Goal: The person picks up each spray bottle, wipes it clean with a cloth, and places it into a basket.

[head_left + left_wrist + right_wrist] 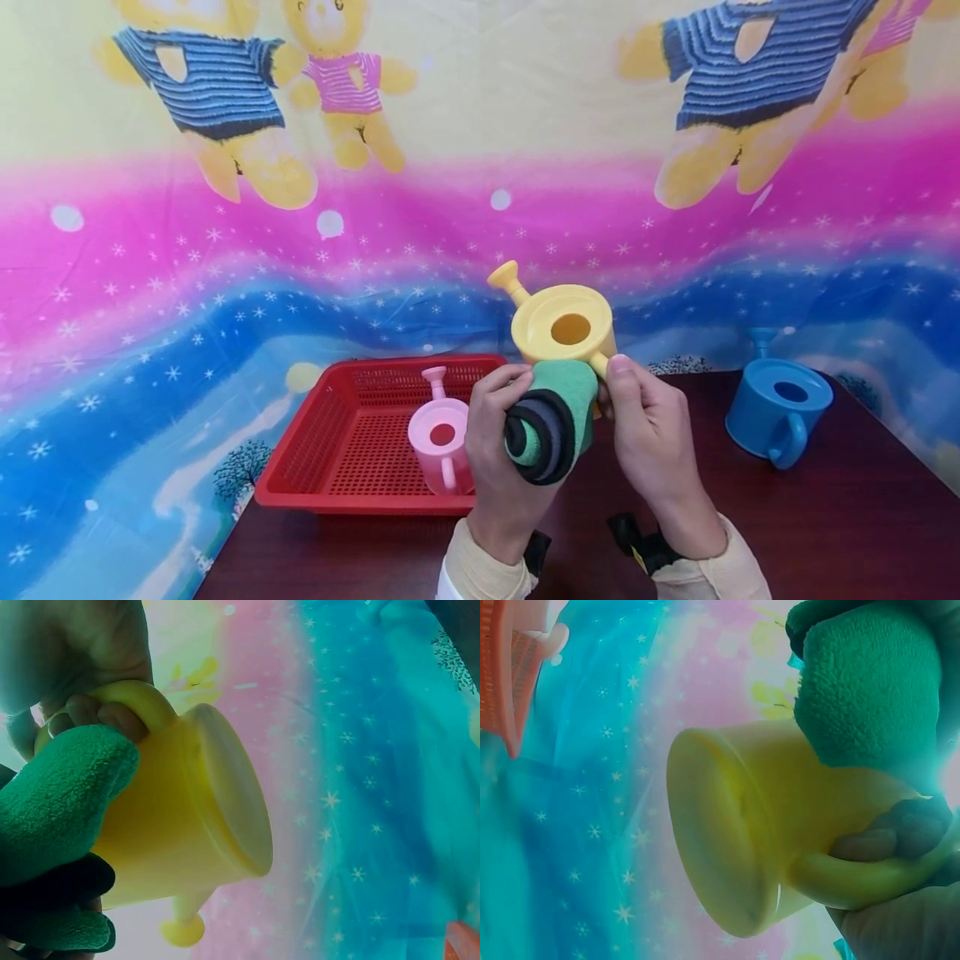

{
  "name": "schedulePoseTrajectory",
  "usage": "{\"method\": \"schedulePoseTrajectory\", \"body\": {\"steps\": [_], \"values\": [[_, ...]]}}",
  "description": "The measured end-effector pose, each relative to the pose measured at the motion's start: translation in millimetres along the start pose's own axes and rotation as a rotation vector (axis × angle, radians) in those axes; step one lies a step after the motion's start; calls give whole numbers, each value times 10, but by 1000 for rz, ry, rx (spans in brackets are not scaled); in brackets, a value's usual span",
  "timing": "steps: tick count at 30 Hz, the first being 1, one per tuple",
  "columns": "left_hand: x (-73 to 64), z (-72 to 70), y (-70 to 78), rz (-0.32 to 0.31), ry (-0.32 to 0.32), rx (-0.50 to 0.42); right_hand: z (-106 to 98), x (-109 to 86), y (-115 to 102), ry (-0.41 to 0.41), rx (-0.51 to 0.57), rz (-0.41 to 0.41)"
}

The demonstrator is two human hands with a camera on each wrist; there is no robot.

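My right hand (654,433) grips the handle of a yellow toy watering can (536,329), held up over the table. In the right wrist view its fingers (900,832) curl through the yellow handle (847,881). My left hand (498,454) holds a folded green cloth (566,383) with a black edge. The cloth touches the side of the can; both wrist views show it (67,795) against the yellow wall. A pink watering can (438,442) stands in the red basket (300,442) left of my hands. Part of it is hidden behind my left hand.
On the right side of the dark table (847,525) stands a blue watering can (780,408), handle toward me. Behind the table hangs a backdrop (480,225) printed with bears and snowflakes. The red basket takes up the table's left part.
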State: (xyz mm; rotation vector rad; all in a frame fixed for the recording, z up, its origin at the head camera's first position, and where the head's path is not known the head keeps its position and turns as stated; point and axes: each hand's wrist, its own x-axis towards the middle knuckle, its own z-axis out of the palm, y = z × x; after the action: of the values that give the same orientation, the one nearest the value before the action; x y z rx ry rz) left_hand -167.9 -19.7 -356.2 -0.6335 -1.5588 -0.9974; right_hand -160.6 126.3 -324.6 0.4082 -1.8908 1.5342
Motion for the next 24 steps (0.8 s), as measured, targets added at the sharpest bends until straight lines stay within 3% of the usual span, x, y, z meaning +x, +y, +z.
{"method": "schedulePoseTrajectory", "body": {"steps": [6, 14, 24], "values": [[18, -12, -23, 43, 7, -10, 4, 1, -8, 49, 102, 71], [22, -1, -30, 62, -55, -60, -29, 46, 12, 71, 601, 41], [21, 0, -9, 26, -100, -43, -76, 93, 36, 111, 936, -37]]}}
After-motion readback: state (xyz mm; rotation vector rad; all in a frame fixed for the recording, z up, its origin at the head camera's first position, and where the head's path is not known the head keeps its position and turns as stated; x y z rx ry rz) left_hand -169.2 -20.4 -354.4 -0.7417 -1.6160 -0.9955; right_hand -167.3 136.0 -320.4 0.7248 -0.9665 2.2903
